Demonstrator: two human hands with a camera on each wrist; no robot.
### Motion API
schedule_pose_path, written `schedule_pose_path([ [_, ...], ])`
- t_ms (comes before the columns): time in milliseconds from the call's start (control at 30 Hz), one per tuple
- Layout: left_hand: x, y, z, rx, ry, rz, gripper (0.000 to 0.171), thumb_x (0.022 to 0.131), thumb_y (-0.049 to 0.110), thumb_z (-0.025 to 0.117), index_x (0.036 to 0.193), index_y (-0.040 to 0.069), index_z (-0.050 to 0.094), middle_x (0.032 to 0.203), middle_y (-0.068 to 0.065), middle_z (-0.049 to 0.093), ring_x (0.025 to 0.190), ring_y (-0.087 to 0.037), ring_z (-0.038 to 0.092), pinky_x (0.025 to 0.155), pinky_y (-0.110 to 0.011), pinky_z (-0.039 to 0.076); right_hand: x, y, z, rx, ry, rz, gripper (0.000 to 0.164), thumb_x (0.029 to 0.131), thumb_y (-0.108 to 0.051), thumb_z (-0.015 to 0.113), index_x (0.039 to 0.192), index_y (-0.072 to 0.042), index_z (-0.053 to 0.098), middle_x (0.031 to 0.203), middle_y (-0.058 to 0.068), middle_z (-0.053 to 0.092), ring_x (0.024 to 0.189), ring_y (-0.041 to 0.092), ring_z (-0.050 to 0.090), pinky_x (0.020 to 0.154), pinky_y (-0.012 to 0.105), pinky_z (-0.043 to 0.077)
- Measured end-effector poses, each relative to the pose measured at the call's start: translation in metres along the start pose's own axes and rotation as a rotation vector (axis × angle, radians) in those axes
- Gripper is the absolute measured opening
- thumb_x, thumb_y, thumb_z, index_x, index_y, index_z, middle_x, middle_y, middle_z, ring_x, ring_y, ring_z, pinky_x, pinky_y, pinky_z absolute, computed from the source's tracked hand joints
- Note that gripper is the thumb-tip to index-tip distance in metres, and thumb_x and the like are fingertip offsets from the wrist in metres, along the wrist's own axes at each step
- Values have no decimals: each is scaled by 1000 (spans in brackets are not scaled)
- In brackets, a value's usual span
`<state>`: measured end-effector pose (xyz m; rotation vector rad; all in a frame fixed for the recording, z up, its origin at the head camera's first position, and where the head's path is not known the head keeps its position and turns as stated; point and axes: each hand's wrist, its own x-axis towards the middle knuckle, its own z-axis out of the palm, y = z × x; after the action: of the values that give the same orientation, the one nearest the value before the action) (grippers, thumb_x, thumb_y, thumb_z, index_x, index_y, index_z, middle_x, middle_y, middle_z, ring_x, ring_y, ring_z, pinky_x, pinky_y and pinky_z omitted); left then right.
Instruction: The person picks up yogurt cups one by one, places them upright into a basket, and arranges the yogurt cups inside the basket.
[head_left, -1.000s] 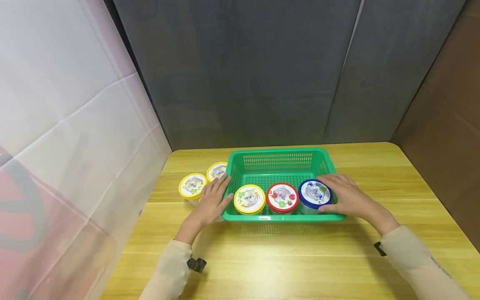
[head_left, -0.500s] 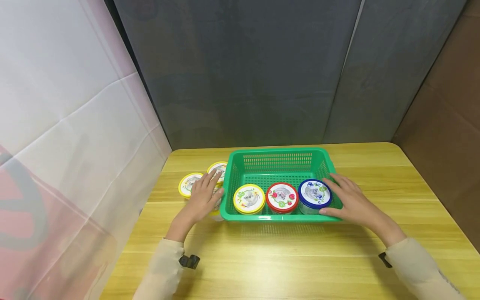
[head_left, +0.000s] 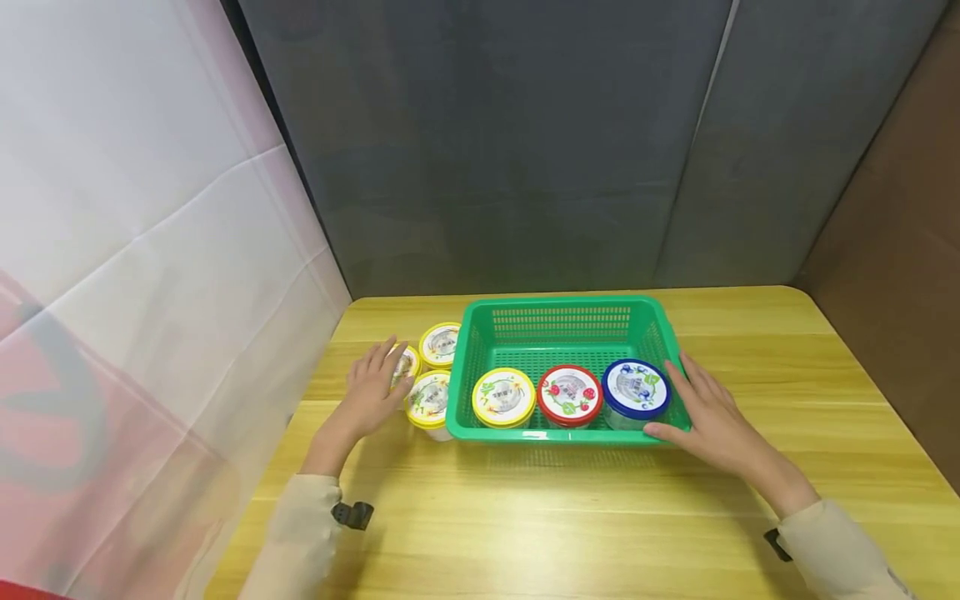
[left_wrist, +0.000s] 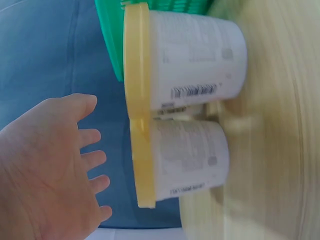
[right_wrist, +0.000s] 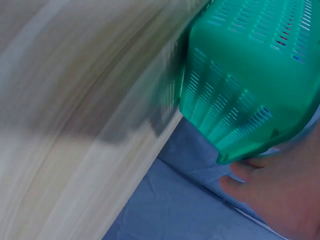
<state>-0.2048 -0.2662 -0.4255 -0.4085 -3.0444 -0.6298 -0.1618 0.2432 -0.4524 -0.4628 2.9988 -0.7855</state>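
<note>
Fingers spread, my left hand (head_left: 367, 398) hovers beside several tubs with yellow lids on the left of the table. One yellow-lidded tub (head_left: 429, 400) stands in front, another (head_left: 442, 343) behind it; a third (head_left: 406, 364) is partly hidden by the fingers. In the left wrist view the hand (left_wrist: 55, 160) is apart from the lids. My right hand (head_left: 716, 425) lies against the right front corner of the green plastic basket (head_left: 555, 321), thumb at the front rim, fingers along the side. Inside the basket stand a yellow-lidded tub (head_left: 504, 398), a red-lidded one (head_left: 570, 396) and a blue-lidded one (head_left: 636, 388).
The wooden table (head_left: 525, 517) reaches to a dark grey panel (head_left: 487, 150) at the back. White and pink sheeting (head_left: 187, 275) hangs on the left, and a brown panel (head_left: 892, 208) rises on the right.
My left hand has moved away from the basket's left rim, leftward to the outer tubs, uncovering the front one. My right hand has shifted from the blue-lidded tub onto the basket's right corner.
</note>
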Motion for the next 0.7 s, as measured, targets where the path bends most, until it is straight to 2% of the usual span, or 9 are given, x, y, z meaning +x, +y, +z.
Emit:
schedule_pose_path([
  [200,-1,-13,2,30,-24,-25,65,105,36,43,158,8,19,166,-21,10,151,-48,6,117,-68,4,-2,3,6,13,1,6,109,87,-63,64,160,-9,4,168,16,-8,149,54,8,111,77,12],
  [367,-3,-22,1,18,-38,-33,67,104,36,45,159,9,18,166,-22,10,151,-49,6,117,-69,3,-2,3,6,24,6,4,108,88,-60,64,160,-8,2,168,17,-7,149,54,10,112,76,12],
  [700,-1,-34,1,32,-62,-43,75,100,36,54,158,8,17,165,-25,8,150,-51,6,116,-71,4,-2,2,6,40,13,2,107,88,-58,65,160,-9,3,168,17,-7,148,56,12,111,76,13],
])
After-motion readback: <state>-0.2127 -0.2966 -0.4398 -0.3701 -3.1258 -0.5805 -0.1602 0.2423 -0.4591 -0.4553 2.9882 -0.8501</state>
